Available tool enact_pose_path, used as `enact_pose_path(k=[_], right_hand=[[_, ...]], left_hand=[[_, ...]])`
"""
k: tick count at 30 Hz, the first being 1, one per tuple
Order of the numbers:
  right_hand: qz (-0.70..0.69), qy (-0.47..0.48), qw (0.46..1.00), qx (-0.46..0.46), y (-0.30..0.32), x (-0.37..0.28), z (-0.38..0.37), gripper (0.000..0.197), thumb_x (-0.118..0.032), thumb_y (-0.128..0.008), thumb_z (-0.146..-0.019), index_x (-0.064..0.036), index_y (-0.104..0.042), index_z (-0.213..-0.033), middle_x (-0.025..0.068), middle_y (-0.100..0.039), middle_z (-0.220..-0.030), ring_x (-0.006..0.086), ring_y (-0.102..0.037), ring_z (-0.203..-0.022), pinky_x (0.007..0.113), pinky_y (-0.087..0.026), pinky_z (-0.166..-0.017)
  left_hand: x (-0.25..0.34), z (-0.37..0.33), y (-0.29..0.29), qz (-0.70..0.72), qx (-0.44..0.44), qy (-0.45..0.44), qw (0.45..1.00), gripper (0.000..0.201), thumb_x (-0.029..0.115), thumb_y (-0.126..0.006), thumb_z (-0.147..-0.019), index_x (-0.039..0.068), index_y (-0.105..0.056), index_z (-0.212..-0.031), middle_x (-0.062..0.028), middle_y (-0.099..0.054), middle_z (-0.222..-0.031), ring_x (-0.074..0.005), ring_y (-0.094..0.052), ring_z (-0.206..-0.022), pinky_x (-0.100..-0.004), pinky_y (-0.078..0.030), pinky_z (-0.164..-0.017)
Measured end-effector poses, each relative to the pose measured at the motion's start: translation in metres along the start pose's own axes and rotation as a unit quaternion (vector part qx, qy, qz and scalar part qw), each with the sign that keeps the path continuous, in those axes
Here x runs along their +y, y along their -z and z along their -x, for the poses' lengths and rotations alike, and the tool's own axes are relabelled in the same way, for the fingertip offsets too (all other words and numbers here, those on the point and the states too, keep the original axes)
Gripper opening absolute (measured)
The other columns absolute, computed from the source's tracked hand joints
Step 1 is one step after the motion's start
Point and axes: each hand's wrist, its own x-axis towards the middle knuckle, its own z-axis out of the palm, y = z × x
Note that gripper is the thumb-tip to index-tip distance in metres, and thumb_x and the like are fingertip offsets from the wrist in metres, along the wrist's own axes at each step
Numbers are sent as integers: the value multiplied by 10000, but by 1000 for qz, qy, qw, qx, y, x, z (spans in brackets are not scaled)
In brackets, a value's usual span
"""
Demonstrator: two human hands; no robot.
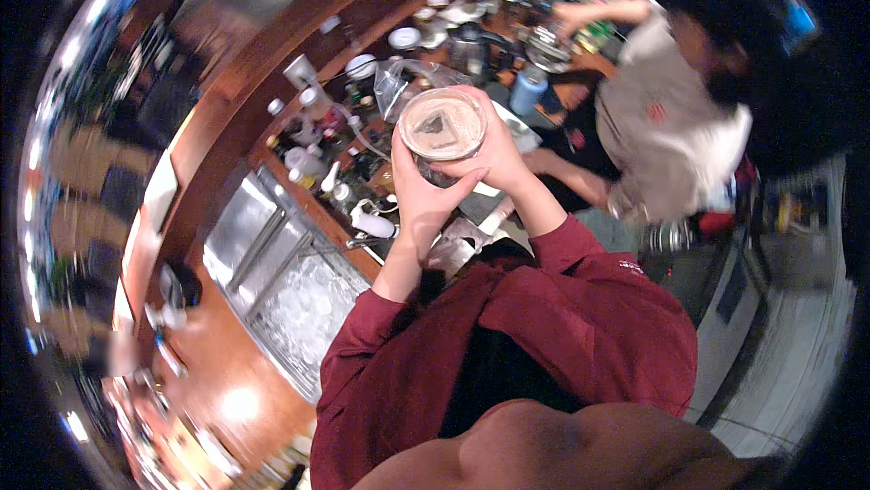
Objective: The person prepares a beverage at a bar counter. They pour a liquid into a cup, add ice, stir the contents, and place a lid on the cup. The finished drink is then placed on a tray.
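Note:
In front of my chest I hold a clear round cup or jar (467, 119), its top facing up. A pale beige, frothy-looking surface fills its rim, with a darker angular shape in the middle. I cannot tell whether that is a drink or a lid. My left hand (419, 193) is wrapped round the near left side. Along the right side curls my right hand (494, 141), its fingers closed on the same vessel. The lower part of the vessel is hidden by my hands. Just behind it sits a crumpled clear plastic bag (391, 87).
A steel bin of ice (308, 309) is set into the wooden counter (208, 345) at my left. Bottles and a white pump bottle (372, 223) crowd the counter ahead. A blue canister (528, 90) stands beyond. Close on my right, another person (648, 110) works at the counter.

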Motion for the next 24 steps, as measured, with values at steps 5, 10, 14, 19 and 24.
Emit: enact_pose_path(k=[5,10,14,19,24], right_hand=[[113,28,974,192,40,-47,110,909,-214,-874,-570,-31,-369,-1302,124,-538,-1251,236,-528,-1176,352,-399,-1015],[180,-16,918,353,80,-97,212,881,-157,-836,-600,-12,-356,-1325,157,-506,-1276,260,-510,-1194,358,-388,-1027],[221,-36,874,431,120,-130,288,953,-143,-841,-587,-16,-319,-1375,166,-488,-1291,269,-492,-1214,369,-373,-1045],[302,-79,833,457,187,-150,372,1113,-212,-870,-576,-11,-213,-1452,192,-375,-1407,298,-421,-1284,390,-334,-1078],[320,-114,824,454,272,-169,445,1178,-229,-860,-619,-41,-88,-1488,202,-342,-1428,317,-415,-1288,420,-324,-1080]], left_hand=[[47,51,-61,107,-109,19,988,912,198,-913,-542,-7,-388,-1260,-146,-526,-1191,-238,-540,-1106,-357,-431,-964],[92,108,-125,194,-251,21,948,839,215,-910,-557,-5,-441,-1217,-140,-563,-1151,-240,-566,-1071,-361,-448,-946],[142,153,-177,198,-334,-9,922,800,218,-891,-554,-3,-469,-1197,-135,-577,-1131,-238,-572,-1063,-361,-447,-946],[171,203,-265,263,-414,-7,871,780,202,-876,-546,-1,-475,-1183,-129,-590,-1114,-228,-583,-1047,-348,-448,-938],[195,238,-364,309,-462,14,831,786,163,-856,-580,-13,-434,-1219,-131,-556,-1163,-219,-552,-1092,-352,-426,-971]])
